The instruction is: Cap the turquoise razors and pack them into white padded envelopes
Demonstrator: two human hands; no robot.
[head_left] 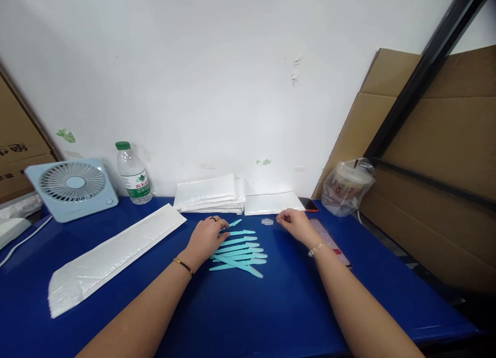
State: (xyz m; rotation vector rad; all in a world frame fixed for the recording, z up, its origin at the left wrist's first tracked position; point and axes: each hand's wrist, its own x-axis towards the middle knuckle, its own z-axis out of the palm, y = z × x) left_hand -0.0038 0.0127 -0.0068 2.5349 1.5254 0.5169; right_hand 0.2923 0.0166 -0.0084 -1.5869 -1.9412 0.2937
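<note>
Several teal eyebrow razors [242, 253] lie in an overlapping row on the blue table, blades pointing right. My left hand [207, 238] is at the row's left end, its fingers curled around the handle of the farthest razor [235, 223], which sticks out at a slant. The hand hides part of the handles. To the right, my right hand [295, 224] has thumb and fingertips pinched together; whatever is between them is too small to make out. Just left of those fingertips are small clear plastic pieces [267, 221], resembling blade caps.
White padded envelopes [207, 192] are stacked by the wall, another envelope [116, 260] lies at left. A blue fan [75, 185] and water bottle [134, 174] stand back left. A phone [329, 239] lies beneath my right forearm; a bagged drink cup [347, 187] stands back right.
</note>
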